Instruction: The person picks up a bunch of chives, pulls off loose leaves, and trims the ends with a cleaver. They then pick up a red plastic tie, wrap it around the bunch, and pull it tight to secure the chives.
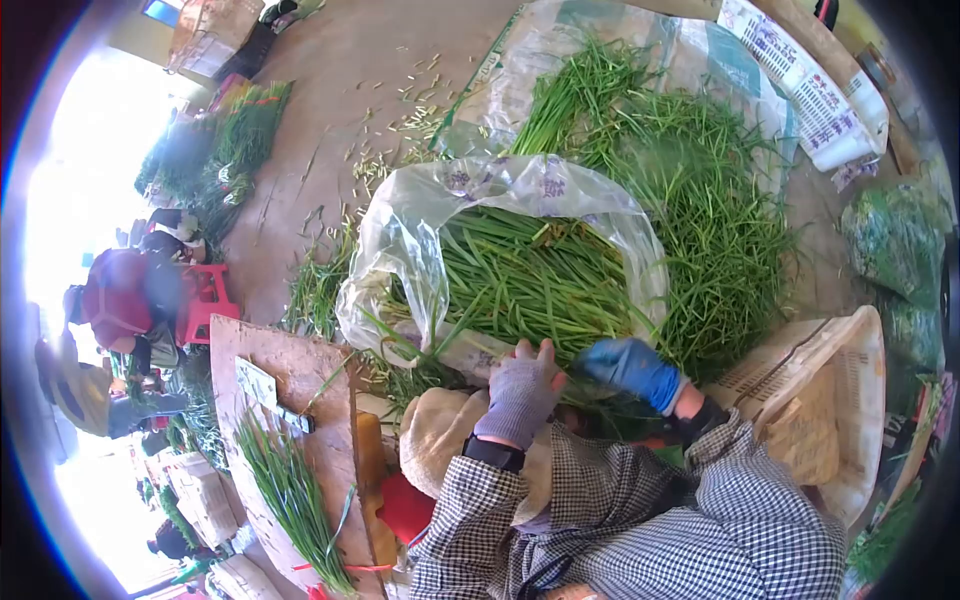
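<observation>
My left hand (520, 395), in a grey knit glove with bare fingertips, is at the near edge of a clear plastic bag (400, 210). Its fingers are apart. Long green leaf stalks (540, 275), like garlic chives, lie packed inside the bag. To the right, my right hand (632, 372) in a blue glove is low beside the bag's near right corner, close to loose stalks. Its fingers point left and are blurred and partly hidden.
A large heap of chives (700, 200) spreads on a plastic sheet (490, 100) behind the bag. A wooden board (310, 390) with a tied bunch (290, 490) stands left. A white crate (850, 400) is at right. People sit by a red stool (208, 300) far left.
</observation>
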The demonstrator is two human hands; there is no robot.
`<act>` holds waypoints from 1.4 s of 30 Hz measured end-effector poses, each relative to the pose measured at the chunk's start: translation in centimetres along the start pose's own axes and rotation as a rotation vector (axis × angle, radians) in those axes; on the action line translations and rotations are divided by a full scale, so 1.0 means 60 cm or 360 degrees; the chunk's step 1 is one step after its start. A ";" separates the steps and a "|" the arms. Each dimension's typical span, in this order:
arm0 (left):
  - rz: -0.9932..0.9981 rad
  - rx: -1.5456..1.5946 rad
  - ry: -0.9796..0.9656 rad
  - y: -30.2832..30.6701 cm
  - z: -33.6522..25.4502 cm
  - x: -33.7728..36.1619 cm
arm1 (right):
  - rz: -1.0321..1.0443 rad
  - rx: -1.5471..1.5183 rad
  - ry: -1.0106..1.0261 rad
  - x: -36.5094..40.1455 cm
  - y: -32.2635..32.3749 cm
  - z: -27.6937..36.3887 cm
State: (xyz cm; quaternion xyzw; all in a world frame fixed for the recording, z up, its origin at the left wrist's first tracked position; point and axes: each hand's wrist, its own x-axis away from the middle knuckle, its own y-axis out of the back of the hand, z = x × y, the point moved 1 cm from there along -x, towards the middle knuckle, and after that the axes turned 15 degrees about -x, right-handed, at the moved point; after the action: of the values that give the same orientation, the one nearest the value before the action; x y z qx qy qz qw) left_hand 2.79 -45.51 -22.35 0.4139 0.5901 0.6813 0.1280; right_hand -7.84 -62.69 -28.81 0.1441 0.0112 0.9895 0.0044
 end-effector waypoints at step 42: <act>0.0833 -0.0628 -0.0043 -0.066 -0.026 0.114 | 0.0098 0.0549 0.0431 -0.053 0.012 0.031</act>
State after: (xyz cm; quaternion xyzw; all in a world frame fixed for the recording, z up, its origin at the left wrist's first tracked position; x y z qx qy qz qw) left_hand -3.85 -40.99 -23.09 0.5277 0.3185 0.7868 0.0340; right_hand -4.27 -63.43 -27.95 0.0087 0.1764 0.9829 -0.0522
